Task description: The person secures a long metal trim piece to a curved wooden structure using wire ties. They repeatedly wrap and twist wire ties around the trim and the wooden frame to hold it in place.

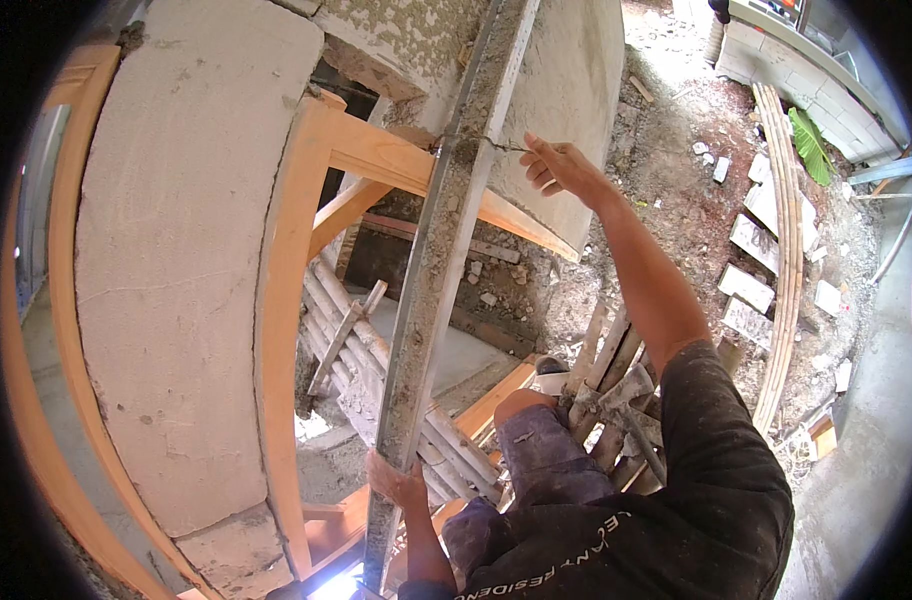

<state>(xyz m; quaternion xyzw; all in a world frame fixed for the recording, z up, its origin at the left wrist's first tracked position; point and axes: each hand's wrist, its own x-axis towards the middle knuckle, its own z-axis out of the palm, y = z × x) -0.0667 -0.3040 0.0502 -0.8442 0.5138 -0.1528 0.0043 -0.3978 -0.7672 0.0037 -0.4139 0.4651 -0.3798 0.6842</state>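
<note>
A long, straight metal bar, caked with grey mortar, runs from the top of the view down to the lower edge. Low on this bar, my left hand is closed round its side. Farther up, a thin dark wire loops about the bar and sticks out to the right. My right hand, arm stretched out, pinches the wire's free end between thumb and finger. Behind the bar stands an orange-brown wooden frame set in the wall opening.
A plastered wall panel fills the left, beside another wooden frame. Bamboo poles lie lashed below me. Rubble, pale blocks and long poles lie on the ground at right, near a block wall.
</note>
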